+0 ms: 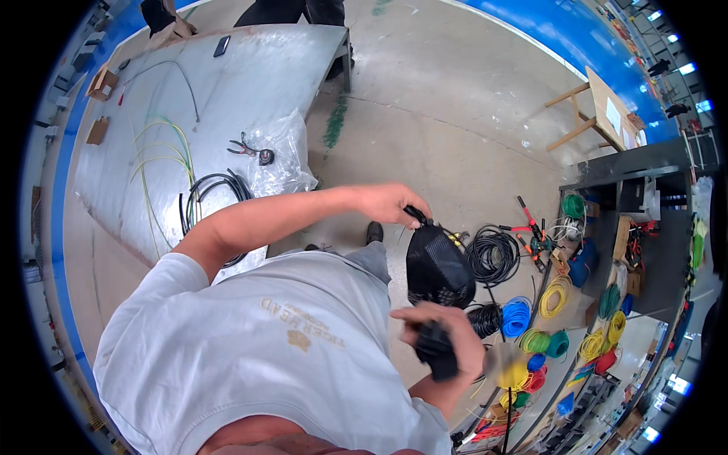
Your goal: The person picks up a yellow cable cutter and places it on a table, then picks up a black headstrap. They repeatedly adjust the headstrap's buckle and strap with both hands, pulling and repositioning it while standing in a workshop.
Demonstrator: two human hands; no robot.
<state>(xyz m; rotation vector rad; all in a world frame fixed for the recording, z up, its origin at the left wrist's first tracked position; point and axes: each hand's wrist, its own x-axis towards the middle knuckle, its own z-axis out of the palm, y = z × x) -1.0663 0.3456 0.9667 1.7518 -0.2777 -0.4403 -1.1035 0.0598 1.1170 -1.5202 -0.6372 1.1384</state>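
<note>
My left hand (396, 205) is closed on the top of a black bag (440, 265) with a mesh-like side, which hangs or stands in front of me to the right. Below it, my right hand (453, 334) grips a black object (435, 349), blurred by motion, so its kind does not show. A coil of black cable (493, 254) lies just beyond the bag. Nearer to my right hand is a smaller black coil (485, 320), beside a blue coil of wire (516, 316).
To the left stands a metal table (250, 72) with pliers (243, 145), a tape measure (265, 157), clear plastic (284, 163), loose cables and a phone (221, 46). On the right, shelving (629, 171) holds tools; red-handled cutters (531, 224) and several coloured wire coils (556, 296) lie near it.
</note>
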